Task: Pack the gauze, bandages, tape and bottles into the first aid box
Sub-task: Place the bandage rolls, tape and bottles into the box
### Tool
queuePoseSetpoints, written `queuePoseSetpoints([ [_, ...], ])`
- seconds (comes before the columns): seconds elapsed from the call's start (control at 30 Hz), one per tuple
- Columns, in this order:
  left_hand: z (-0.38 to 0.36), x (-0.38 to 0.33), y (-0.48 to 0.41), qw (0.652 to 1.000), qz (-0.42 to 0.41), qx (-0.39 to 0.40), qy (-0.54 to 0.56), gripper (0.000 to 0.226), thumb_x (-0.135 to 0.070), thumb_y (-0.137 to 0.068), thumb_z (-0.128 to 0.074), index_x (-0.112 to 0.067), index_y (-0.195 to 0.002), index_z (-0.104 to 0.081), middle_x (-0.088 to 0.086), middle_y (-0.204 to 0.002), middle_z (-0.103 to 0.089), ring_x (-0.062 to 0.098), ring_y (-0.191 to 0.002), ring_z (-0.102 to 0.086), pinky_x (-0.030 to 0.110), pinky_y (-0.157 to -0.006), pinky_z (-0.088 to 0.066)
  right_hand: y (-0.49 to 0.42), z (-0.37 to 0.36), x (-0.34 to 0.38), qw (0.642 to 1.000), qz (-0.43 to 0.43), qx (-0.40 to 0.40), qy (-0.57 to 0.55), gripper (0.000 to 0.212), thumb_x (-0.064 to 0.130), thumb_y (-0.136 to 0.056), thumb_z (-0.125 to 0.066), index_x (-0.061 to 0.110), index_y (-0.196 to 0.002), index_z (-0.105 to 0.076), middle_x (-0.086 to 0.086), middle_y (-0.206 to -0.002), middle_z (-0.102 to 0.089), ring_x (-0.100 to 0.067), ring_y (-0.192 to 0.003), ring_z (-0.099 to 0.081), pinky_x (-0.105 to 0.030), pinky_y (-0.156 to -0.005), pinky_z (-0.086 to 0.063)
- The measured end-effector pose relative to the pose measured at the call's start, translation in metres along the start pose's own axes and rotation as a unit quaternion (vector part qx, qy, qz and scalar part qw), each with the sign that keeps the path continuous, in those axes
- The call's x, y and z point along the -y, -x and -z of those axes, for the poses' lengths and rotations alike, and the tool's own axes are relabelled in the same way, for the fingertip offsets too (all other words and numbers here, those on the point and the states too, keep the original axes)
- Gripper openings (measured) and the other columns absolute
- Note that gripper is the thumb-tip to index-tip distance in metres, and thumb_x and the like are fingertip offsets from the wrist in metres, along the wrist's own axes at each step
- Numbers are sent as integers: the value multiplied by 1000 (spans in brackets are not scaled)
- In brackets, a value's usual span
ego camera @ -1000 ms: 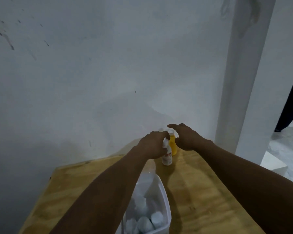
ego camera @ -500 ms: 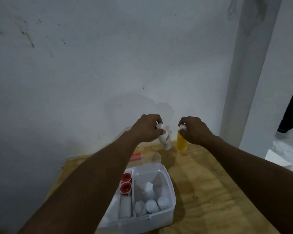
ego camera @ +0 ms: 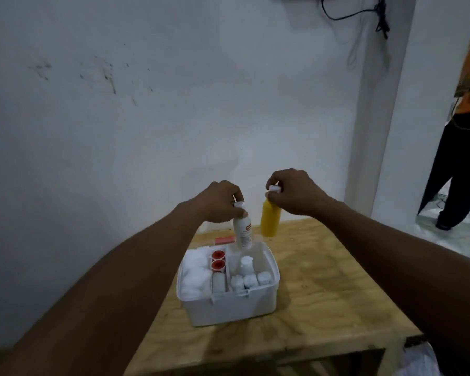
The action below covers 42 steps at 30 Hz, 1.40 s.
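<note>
My left hand [ego camera: 219,202] grips a white bottle [ego camera: 243,232] by its cap and holds it over the back of the open white first aid box [ego camera: 228,306]. My right hand [ego camera: 296,193] holds a yellow bottle [ego camera: 269,219] by its white cap, just behind the box's far right corner. Inside the box, white gauze [ego camera: 194,275] fills the left compartment. Two red-capped items [ego camera: 218,260] sit in the middle strip. A small white bottle [ego camera: 247,264] and rolled bandages [ego camera: 251,280] lie in the right compartment.
The box rests on a plywood table [ego camera: 323,294] against a white wall. A red piece [ego camera: 224,240] shows behind the box. A person in dark trousers [ego camera: 456,169] stands at the far right. The table's front edge runs near the bottom.
Both hands lifted the bottles off the table and carried them toward the box. The view tilted down, so the whole box shows.
</note>
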State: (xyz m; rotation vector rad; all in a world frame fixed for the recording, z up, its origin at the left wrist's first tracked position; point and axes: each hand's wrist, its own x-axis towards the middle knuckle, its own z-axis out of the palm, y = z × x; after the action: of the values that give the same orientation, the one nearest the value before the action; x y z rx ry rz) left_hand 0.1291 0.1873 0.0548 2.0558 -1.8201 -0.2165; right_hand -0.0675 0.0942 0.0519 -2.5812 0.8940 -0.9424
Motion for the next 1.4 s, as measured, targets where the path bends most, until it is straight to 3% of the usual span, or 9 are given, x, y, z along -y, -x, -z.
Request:
queuePoseSetpoints([
  [0.27, -15, 3, 33, 999, -1, 18, -29, 38, -28, -83, -83, -10, -114, -72, 6, -108, -70, 9, -70, -64, 28, -74, -58, 42, -21, 30, 994, 27, 100, 34, 21, 26, -81, -67, 19, -100, -72, -1, -105, -68, -18, -93, -60, -34, -83, -52],
  [0.5, -40, 2, 39, 995, -6, 71, -64, 38, -24, -83, -82, -14, -118, -71, 5, -113, -68, 23, -90, -70, 33, -79, -61, 60, -44, 27, 980, 22, 181, 79, 22, 23, -84, -64, 21, -104, -70, -2, -111, -67, -17, -89, -56, -30, -73, -48],
  [0.67, -53, 3, 38, 992, 8, 114, -55, 35, -14, -85, -79, -12, -119, -71, 8, -111, -69, 28, -89, -75, 39, -79, -64, 69, -56, 17, 968, -3, 235, 92, 32, 26, -84, -71, 21, -114, -66, -2, -118, -64, -20, -103, -59, -36, -88, -53],
  [0.87, -59, 4, 34, 990, 19, 131, -49, 35, -12, -89, -76, -14, -123, -71, 10, -117, -69, 28, -94, -73, 39, -80, -64, 65, -58, 13, 968, -16, 243, 60, 31, 28, -86, -66, 19, -116, -67, -3, -119, -66, -20, -105, -63, -39, -92, -54],
  [1.03, -49, 8, 30, 989, 38, 145, -16, 34, -13, -87, -71, -20, -121, -72, 5, -106, -71, 22, -87, -74, 35, -80, -64, 54, -52, 7, 981, -45, 189, 19, 24, 25, -88, -62, 15, -108, -71, -4, -113, -70, -19, -99, -66, -35, -88, -56],
  [1.1, -41, 14, 28, 992, 47, 114, -7, 32, -16, -85, -66, -21, -116, -73, 0, -101, -69, 17, -84, -70, 30, -77, -59, 47, -52, 2, 984, -71, 163, 20, 22, 27, -89, -61, 13, -103, -71, -4, -111, -70, -20, -98, -65, -32, -84, -53],
  [1.2, -31, 35, 28, 995, 91, 40, 7, 28, -24, -88, -67, -21, -115, -72, 3, -116, -68, 16, -95, -65, 28, -85, -52, 35, -58, -8, 975, -160, 152, -24, 31, 29, -91, -60, 1, -95, -71, -14, -98, -73, -23, -82, -64, -33, -71, -52],
  [1.3, -33, 68, 29, 983, 179, -30, 2, 39, -43, -92, -66, -15, -119, -67, 6, -124, -66, 25, -114, -63, 32, -97, -50, 26, -73, -16, 935, -287, 162, -132, 43, 38, -94, -57, -4, -100, -64, -17, -90, -68, -29, -74, -64, -35, -63, -55],
  [1.4, -42, 99, 33, 955, 295, -7, 43, 62, -62, -94, -55, -2, -111, -62, 15, -106, -66, 30, -92, -66, 31, -74, -51, 21, -92, -19, 874, -380, 191, -236, 44, 45, -95, -54, 4, -112, -52, -18, -104, -65, -31, -82, -67, -38, -70, -56],
])
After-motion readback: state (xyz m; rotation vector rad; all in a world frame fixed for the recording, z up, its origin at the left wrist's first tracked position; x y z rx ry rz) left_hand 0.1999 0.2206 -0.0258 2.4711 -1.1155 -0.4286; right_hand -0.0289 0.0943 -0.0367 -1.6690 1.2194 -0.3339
